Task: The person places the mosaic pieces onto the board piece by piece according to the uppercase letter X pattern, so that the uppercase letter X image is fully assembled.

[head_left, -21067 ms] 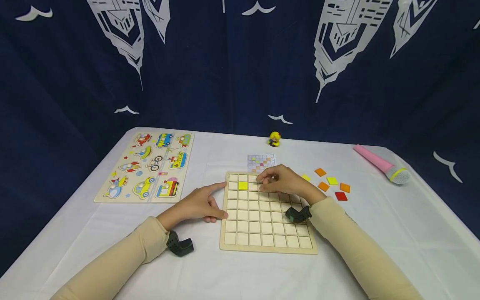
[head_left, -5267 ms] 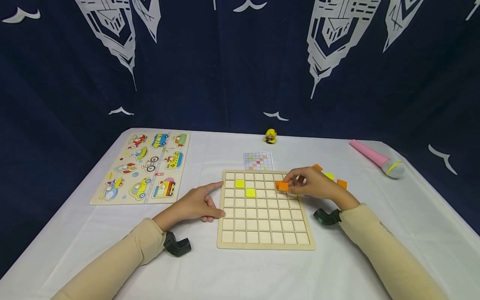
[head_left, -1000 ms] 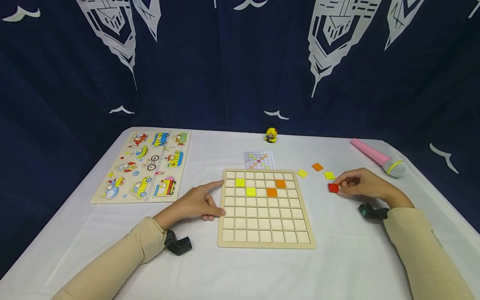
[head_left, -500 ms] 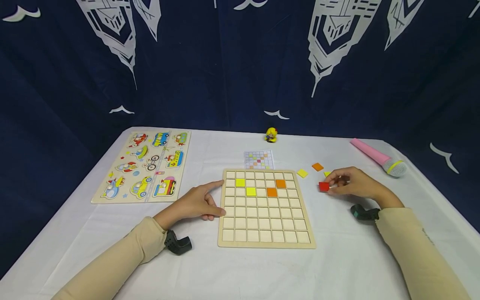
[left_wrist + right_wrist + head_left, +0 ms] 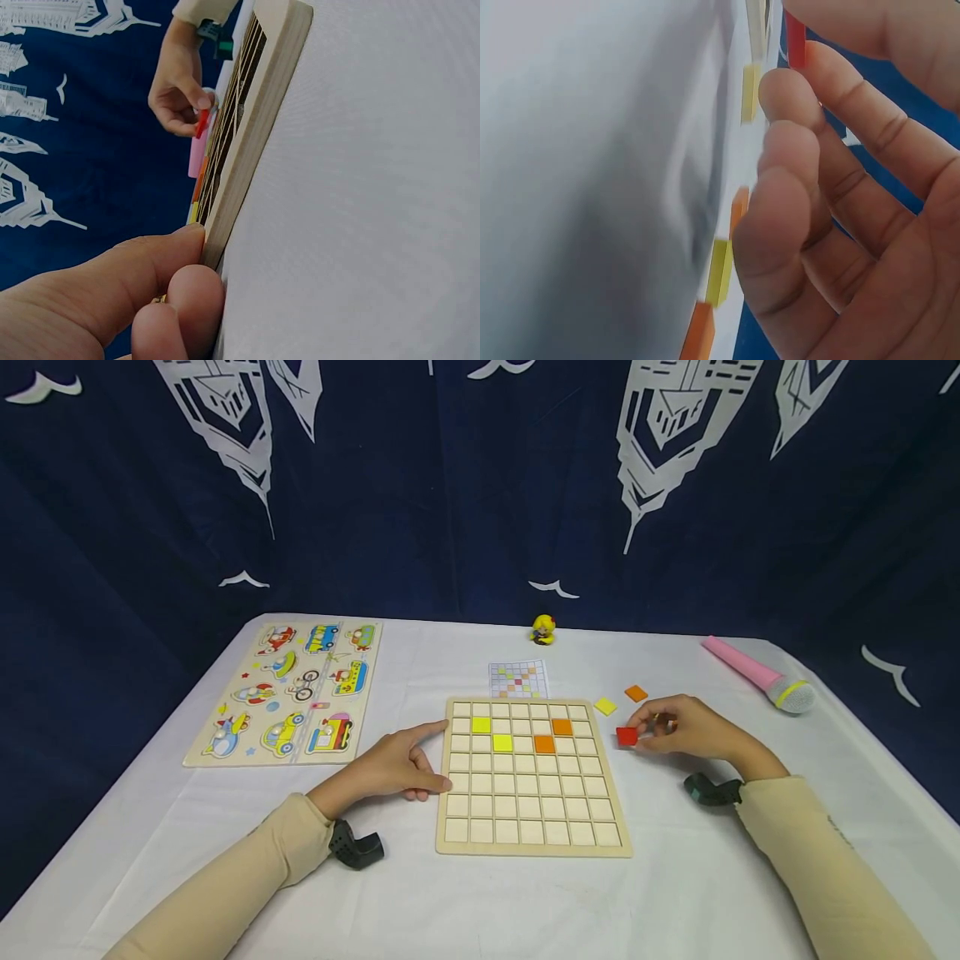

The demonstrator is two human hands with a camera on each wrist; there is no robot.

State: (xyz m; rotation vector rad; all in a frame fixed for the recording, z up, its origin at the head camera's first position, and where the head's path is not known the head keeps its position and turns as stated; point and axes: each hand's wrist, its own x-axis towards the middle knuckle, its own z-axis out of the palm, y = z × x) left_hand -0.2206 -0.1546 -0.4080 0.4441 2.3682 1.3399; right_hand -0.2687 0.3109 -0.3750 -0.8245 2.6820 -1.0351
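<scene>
A wooden grid board lies at the middle of the table. Two yellow tiles and two orange tiles sit in its upper squares. My left hand touches the board's left edge with index finger and thumb spread apart; in the left wrist view the thumb meets that edge. Between thumb and index finger, my right hand pinches a red tile, just right of the board. The right wrist view shows only part of this red tile.
A loose yellow tile and orange tile lie beyond the right hand. Behind the board is a printed grid card, then a small yellow-haired figurine. A vehicle puzzle board lies left, a pink toy microphone right.
Over the last second my right hand has lifted the red tile and carried it left towards the board. Since the oldest frame, another yellow and two orange tiles sit in the grid. My left hand stays.
</scene>
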